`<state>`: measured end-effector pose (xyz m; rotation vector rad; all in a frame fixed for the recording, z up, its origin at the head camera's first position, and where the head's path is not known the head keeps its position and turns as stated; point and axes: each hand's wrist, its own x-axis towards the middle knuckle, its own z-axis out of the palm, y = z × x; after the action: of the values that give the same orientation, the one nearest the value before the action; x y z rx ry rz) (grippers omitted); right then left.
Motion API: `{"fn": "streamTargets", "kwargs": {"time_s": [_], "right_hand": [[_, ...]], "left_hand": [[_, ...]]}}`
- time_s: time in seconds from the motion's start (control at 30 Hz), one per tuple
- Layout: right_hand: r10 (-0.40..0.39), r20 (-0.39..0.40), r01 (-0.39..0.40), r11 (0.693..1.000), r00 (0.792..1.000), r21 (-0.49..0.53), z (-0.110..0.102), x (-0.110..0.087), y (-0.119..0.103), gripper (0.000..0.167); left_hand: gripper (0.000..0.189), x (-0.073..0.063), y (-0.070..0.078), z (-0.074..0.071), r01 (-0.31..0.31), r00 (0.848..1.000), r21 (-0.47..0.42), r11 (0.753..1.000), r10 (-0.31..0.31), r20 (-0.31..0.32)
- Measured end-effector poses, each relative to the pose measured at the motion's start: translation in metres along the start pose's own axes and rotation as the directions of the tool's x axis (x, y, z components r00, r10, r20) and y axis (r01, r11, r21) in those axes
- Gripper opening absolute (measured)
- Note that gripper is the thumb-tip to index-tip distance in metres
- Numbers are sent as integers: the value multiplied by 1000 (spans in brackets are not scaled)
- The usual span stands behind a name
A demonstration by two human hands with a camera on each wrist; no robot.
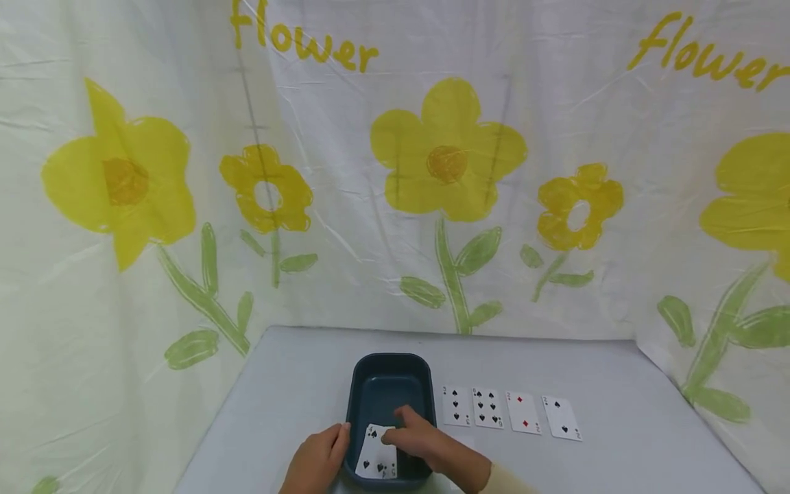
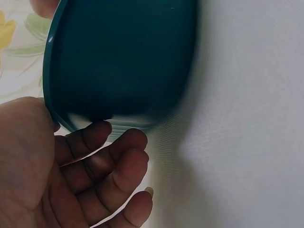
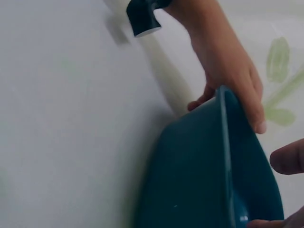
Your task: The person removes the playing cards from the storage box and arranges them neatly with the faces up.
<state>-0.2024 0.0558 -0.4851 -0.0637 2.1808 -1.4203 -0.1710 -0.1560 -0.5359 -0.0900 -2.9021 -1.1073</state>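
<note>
A dark teal rectangular tub (image 1: 390, 367) stands on the white table. My left hand (image 1: 317, 456) grips its near left side; in the right wrist view the left thumb laps over the rim while the other fingers stay outside. Spade playing cards (image 1: 374, 458) lie overlapped in the tub's near end. Over them is my right hand (image 1: 426, 442), thumb and forefinger spread apart and a fingertip at the top card. In the right wrist view the right thumb (image 3: 289, 158) stands clear of the rim. The cards are hidden in both wrist views.
Right of the tub, face-up cards lie in a row: two spade cards (image 1: 456, 406) (image 1: 487, 409), a two of diamonds (image 1: 524, 413) and a two of spades (image 1: 561, 418). Behind the table (image 1: 617, 384) hangs a flower-painted curtain (image 1: 345, 206).
</note>
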Motion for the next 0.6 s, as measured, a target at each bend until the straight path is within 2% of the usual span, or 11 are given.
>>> {"fn": "streamTargets", "kwargs": {"time_s": [0.07, 0.17, 0.33, 0.5, 0.6], "right_hand": [[26, 15, -27, 999, 1000, 27, 0, 1, 0, 55], [56, 52, -62, 989, 997, 132, -1, 4, -1, 57], [66, 96, -93, 943, 993, 318, -2, 11, 2, 55], [74, 100, -110, 898, 992, 426, 2, 15, 5, 49], [80, 98, -116, 881, 992, 459, 5, 16, 6, 46]], "left_hand": [[41, 1, 0, -1, 0, 1000, -4, 1000, 0, 3], [41, 0, 1, -1, 5, 1000, 4, 1000, -4, -3], [40, -1, 2, 0, 4, 1000, 20, 1000, -3, -17], [41, 1, 1, -1, 12, 1000, -6, 1000, -12, 12], [42, 2, 1, -2, 19, 999, -15, 1000, -18, 26]]}}
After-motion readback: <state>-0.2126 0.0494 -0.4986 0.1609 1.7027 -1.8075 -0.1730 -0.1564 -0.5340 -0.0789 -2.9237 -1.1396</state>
